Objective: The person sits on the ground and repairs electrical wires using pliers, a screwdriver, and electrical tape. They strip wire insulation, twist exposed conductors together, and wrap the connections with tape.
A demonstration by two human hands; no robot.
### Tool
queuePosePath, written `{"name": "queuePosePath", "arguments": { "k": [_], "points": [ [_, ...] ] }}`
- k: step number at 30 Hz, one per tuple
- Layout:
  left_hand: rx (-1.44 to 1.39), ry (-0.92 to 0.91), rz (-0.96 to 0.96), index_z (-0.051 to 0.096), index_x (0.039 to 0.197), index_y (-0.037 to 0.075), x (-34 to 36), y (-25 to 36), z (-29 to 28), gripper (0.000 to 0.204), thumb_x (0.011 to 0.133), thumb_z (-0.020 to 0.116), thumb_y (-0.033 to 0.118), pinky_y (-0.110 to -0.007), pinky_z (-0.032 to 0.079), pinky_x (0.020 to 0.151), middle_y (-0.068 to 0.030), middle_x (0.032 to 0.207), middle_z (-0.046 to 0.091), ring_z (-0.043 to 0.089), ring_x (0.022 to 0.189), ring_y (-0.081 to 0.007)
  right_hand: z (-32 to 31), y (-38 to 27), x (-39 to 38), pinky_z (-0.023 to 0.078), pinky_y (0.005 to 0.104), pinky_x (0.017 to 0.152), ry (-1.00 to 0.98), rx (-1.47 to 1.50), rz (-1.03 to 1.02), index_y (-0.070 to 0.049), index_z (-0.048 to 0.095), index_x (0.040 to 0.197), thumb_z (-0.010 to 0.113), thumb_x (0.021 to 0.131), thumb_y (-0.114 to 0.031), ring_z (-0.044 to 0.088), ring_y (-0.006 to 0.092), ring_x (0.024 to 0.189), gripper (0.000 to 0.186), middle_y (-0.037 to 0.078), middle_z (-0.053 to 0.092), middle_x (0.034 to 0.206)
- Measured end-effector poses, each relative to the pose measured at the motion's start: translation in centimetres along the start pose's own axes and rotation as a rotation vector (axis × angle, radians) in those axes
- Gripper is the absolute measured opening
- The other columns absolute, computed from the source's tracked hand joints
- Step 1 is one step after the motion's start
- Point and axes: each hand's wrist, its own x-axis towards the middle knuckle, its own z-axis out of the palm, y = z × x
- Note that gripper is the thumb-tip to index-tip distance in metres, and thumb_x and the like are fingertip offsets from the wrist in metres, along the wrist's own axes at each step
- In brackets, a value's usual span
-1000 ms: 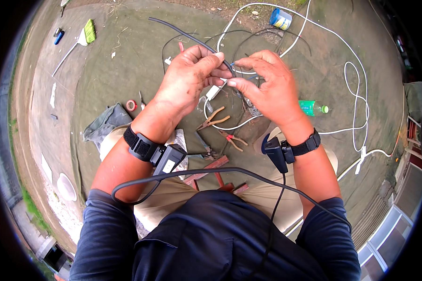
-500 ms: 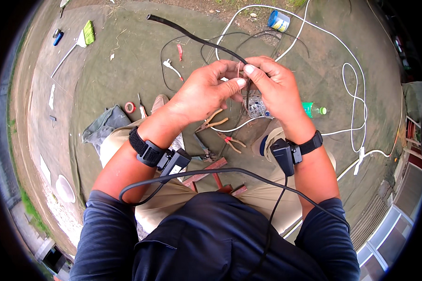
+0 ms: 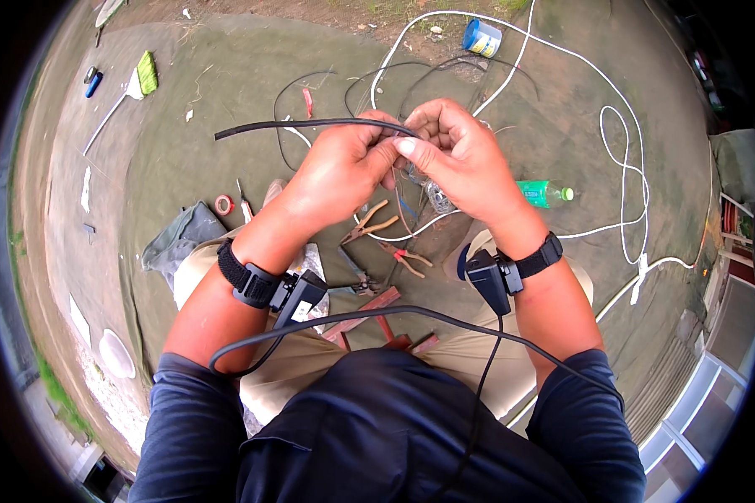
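Observation:
A black cable (image 3: 285, 125) stretches leftward from my fingers, its cut end free in the air. My left hand (image 3: 331, 163) is closed, thumb and fingertips pinching near the cable's right part. Tight beside it, my right hand (image 3: 461, 159) grips the cable's right end between thumb and curled fingers. Thin wires (image 3: 402, 201) hang below the fingertips; how they join the cable is hidden by my hands. On the ground under my hands lie yellow-handled pliers (image 3: 371, 222), red-and-tan-handled pliers (image 3: 407, 256) and a clear plastic item (image 3: 439, 199).
A green bottle (image 3: 535, 194) lies right of my right wrist. White cable (image 3: 643, 189) loops across the right side; a blue can (image 3: 481, 38) lies at the far edge. Red tape (image 3: 223, 204), grey cloth (image 3: 179, 237) and a green-bristled brush (image 3: 146, 74) are leftward. A reddish wooden stool (image 3: 369, 312) stands between my legs.
The cable's free end has swung down and left, so it now lies nearly level. My right hand has shifted slightly left, and both hands still pinch.

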Motion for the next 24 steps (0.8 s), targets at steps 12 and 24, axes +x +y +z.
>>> {"name": "queuePosePath", "arguments": {
  "k": [12,24],
  "points": [
    [0.179,-0.108,-0.068,0.065,0.103,0.002,-0.6,1.1,0.5,0.019,0.101,0.059,0.020,-0.025,0.044,0.059,0.0011,0.073,0.055,0.051,0.065,-0.0068,-2.5,-0.6,1.1,0.048,0.0328,0.066,0.327,-0.510,-0.381,-0.001,0.067,0.092,0.070,0.089,-0.020,0.061,0.0234,0.073,0.019,0.010,0.062,0.082],
    [-0.537,-0.118,0.287,0.062,0.088,0.004,0.4,2.4,0.6,0.026,0.101,0.052,0.024,-0.041,0.041,0.101,-0.0158,0.101,0.063,0.055,0.115,-0.0287,-1.6,1.5,1.1,0.050,0.0258,0.063,0.236,0.221,0.003,0.000,0.067,0.098,0.059,0.100,-0.027,0.060,0.0096,0.069,0.028,0.002,0.064,0.078]
  ]
}}
